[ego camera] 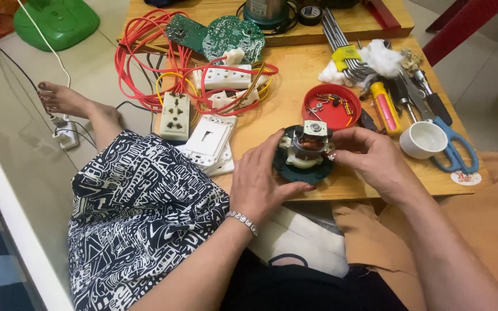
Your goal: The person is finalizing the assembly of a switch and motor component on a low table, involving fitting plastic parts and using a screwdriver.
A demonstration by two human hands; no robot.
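Fingers (pixel 286 187) of my left hand (pixel 260 184) curled under and around the near rim of the small electric motor with a dark green round base, white plastic frame and copper windings (pixel 305 152), gripping it so it sat tilted up off the low wooden table (pixel 286 98) where I could look into it. My right hand (pixel 370 158) closed on the opposite side, fingertips pinched against the white frame by the winding, apparently to steady or work a small part there; what the tips held, if anything, I could not tell. The motor hung between both hands at the table's near edge, above my lap.

Just beyond the fingers lay a round red plastic lid holding loose screws (pixel 331 106), kept close, I judged, so small parts would not scatter. To the right of my right hand stood a small white cup (pixel 423 139), blue-handled scissors (pixel 453 147) and a yellow-handled screwdriver (pixel 385 106) among other tools. Left of my left hand rested white wall-switch plates (pixel 210 141), a cream socket (pixel 175 115) and tangled red wire (pixel 145 63); farther off lay green circuit boards (pixel 220 35).
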